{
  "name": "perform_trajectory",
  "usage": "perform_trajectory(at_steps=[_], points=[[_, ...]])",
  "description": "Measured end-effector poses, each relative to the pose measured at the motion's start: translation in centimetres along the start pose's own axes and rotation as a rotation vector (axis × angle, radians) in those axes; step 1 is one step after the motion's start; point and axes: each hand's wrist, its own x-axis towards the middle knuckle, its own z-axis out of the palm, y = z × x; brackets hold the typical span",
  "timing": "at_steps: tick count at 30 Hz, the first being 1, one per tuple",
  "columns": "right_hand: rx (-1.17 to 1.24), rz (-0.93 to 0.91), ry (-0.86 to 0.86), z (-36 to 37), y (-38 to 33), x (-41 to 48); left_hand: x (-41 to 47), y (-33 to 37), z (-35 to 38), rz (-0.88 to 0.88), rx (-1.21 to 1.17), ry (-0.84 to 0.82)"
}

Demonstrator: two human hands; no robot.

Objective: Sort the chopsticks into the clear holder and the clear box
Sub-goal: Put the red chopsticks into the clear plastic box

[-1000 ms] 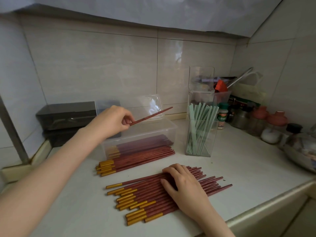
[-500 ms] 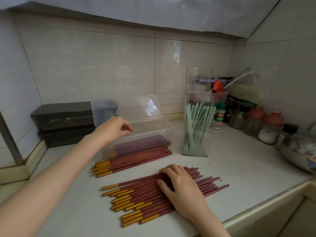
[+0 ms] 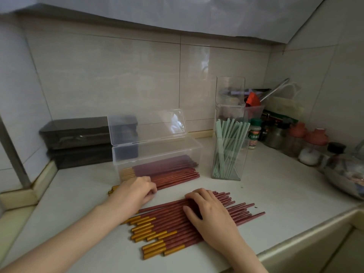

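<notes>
A clear box (image 3: 194, 149) with its lid (image 3: 147, 127) up holds red chopsticks with gold ends (image 3: 167, 164). Another row of red chopsticks (image 3: 177, 177) lies on the counter against its front. Right of the box stands the clear holder (image 3: 239, 164) with pale green chopsticks (image 3: 226, 146) upright in it. A wide spread of red chopsticks (image 3: 169, 223) covers the near counter. My right hand (image 3: 210, 215) lies flat on that spread. My left hand (image 3: 136, 192) is down on the row by the box with its fingers curled; whether they pinch a chopstick is hidden.
Two dark lidded boxes (image 3: 78, 134) are stacked at the back left. A second clear container (image 3: 230, 95) stands behind the holder. Spice jars (image 3: 307, 142) and a steel pot (image 3: 346, 174) line the right wall. The counter edge (image 3: 295, 245) runs along the front right.
My left hand let go of the red chopstick it held over the clear box, then came down to the row in front of the box. My right hand stayed on the spread.
</notes>
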Motion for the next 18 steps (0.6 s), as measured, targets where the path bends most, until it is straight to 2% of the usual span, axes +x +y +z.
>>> perform_trajectory(at_steps=[8,12,14,18], points=[[0.009,-0.003,0.006,0.0,0.0,0.0,0.2,0.2,0.9,-0.021,0.066,0.129],[0.017,-0.001,0.008,0.0,0.0,-0.1,0.9,0.7,0.6,-0.052,0.131,0.066],[0.012,0.006,0.004,0.1,0.0,0.0,1.1,0.4,0.5,-0.056,0.109,0.086],[-0.001,0.002,-0.002,0.3,0.2,0.1,1.1,0.3,0.0,-0.083,0.072,0.015]])
